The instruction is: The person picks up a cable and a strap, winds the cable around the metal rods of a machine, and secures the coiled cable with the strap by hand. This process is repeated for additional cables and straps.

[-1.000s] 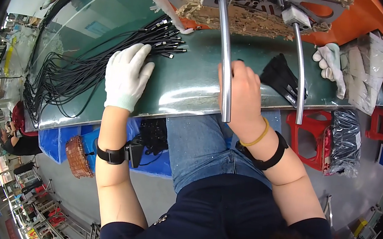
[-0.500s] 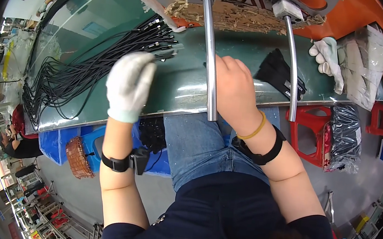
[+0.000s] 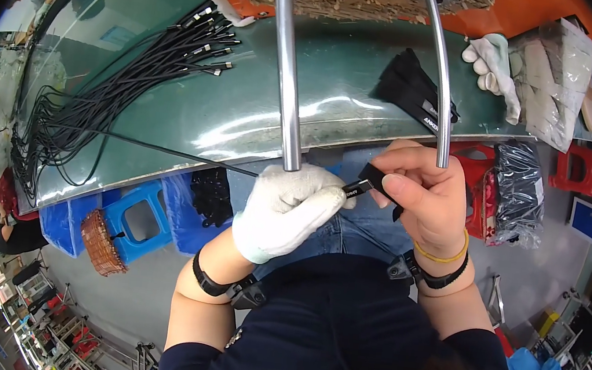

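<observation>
My left hand (image 3: 279,212), in a white glove, pinches the end of a black cable (image 3: 185,153), whose dark plug (image 3: 357,188) sticks out past the fingertips. The cable runs back left to a large bundle of black cables (image 3: 121,75) with plugs at their far ends. My bare right hand (image 3: 431,198) is closed on a short black strap (image 3: 379,181), its end right by the plug; whether the two touch, I cannot tell. Beyond it, a small stack of black straps (image 3: 411,92) lies on the green table (image 3: 274,119).
Two metal rods, left (image 3: 289,73) and right (image 3: 438,77), reach over the table toward me. A white glove (image 3: 496,73) and a clear-wrapped package (image 3: 551,83) lie at the right. Red (image 3: 582,172) and blue (image 3: 137,217) stools stand beyond the table's near edge.
Both hands have come together over my lap near the table edge. The left now holds one cable's end drawn out of the bundle; the right has brought a strap to it.
</observation>
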The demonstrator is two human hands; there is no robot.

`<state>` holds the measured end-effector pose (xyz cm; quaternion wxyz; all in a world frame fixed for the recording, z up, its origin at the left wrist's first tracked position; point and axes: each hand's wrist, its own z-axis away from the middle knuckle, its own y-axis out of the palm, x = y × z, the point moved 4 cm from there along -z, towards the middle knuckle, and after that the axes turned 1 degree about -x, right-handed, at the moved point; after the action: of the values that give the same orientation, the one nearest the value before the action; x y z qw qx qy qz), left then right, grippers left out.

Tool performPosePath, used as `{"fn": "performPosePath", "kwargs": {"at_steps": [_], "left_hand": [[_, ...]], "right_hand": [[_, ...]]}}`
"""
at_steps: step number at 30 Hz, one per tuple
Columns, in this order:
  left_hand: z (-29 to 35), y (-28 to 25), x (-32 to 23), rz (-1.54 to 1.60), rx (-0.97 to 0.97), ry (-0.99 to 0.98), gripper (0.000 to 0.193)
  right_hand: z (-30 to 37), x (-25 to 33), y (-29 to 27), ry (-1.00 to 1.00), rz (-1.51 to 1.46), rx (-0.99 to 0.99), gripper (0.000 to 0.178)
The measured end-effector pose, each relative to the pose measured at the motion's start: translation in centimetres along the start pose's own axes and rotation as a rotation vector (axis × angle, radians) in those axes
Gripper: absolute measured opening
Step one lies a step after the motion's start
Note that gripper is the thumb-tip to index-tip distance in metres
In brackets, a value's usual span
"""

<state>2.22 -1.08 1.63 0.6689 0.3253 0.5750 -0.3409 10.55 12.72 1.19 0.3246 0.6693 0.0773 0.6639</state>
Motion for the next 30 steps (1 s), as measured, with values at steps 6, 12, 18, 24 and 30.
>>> {"fn": "performPosePath", "kwargs": {"at_steps": [6, 12, 18, 24, 30], "left_hand": [[-0.1, 0.1, -0.5, -0.007, 0.018, -0.08, 0.019], [-0.1, 0.0, -0.9, -0.023, 0.054, -0.03, 0.017], [0.7, 1.0, -5.8, -0.43, 0.206, 0.102, 0.02], [-0.4, 0.8, -14.2, -1.017, -0.093, 0.59, 0.019], [-6.6, -2.3, -13.9, -1.157, -0.411, 0.883, 0.019]], "right_hand": [[0.2, 0.6, -0.4, -0.047, 0.088, -0.014, 0.019], [0.2, 2.0, 0.3, -0.159, 0.355, 0.119, 0.02], [0.9, 4.4, 3.4, -0.439, 0.757, 0.429, 0.022], [-0.9, 9.8, 5.0, -0.674, 0.799, 0.374, 0.019], [-8.9, 9.7, 0.6, -0.564, 0.607, -0.125, 0.018]]}}
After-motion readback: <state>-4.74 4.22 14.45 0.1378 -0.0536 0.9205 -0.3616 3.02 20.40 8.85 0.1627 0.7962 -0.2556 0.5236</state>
